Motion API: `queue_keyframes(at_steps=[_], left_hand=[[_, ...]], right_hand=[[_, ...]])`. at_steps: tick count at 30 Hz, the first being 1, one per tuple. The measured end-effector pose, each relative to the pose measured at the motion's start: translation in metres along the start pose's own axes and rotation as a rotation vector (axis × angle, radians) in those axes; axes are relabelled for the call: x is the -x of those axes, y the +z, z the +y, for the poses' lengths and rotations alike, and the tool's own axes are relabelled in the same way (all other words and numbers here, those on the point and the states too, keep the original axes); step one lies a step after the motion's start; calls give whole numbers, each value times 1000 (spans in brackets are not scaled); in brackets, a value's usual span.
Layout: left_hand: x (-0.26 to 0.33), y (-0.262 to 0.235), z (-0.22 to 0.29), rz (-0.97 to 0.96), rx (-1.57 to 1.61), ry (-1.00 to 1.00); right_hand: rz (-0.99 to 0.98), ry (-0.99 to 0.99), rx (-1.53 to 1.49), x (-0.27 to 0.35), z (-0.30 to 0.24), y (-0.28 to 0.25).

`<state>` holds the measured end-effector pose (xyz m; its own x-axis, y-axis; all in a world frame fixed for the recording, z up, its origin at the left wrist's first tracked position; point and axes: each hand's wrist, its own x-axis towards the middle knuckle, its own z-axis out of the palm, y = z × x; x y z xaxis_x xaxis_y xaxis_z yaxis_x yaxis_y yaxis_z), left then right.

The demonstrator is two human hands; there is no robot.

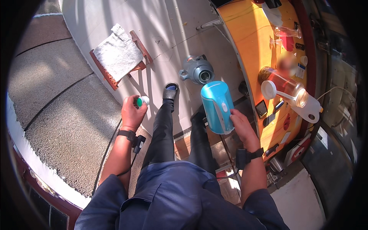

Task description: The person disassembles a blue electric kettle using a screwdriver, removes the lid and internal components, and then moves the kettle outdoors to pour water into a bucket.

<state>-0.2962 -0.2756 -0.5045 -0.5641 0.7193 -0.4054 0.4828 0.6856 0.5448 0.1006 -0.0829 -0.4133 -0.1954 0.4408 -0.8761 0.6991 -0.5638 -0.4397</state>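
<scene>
My right hand is closed around the handle of a turquoise electric kettle. The kettle's spout end is close to the open mouth of a grey thermos jug, which stands on the floor with its handle out to the left. Whether water is running between them I cannot make out. Off to the left, my left hand grips a small green and white stopper between its fingers, well apart from the jug. Both wrists wear black straps with small devices.
A wooden stool with a white cloth stands at far left. Along the right runs an orange-yellow table holding a large jar, glassware, a phone and small items. My slippered foot is near the jug.
</scene>
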Motion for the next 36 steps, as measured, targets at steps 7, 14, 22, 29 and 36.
queue_keyframes(at_steps=[7, 14, 22, 29, 36], left_hand=[[-2, -1, 5, -16, 8, -20], [-3, 1, 5, -12, 22, -12], [-4, 4, 2, 3, 42, -5], [-3, 3, 2, -1, 40, -19], [-2, 3, 2, -2, 27, -22]], right_hand=[[15, -51, 52, -5, 15, -5], [19, -57, 55, -9, 17, -6], [46, 7, 25, -8, 6, -3], [57, -3, 24, -5, -8, -1], [64, -2, 3, -2, -16, -1]])
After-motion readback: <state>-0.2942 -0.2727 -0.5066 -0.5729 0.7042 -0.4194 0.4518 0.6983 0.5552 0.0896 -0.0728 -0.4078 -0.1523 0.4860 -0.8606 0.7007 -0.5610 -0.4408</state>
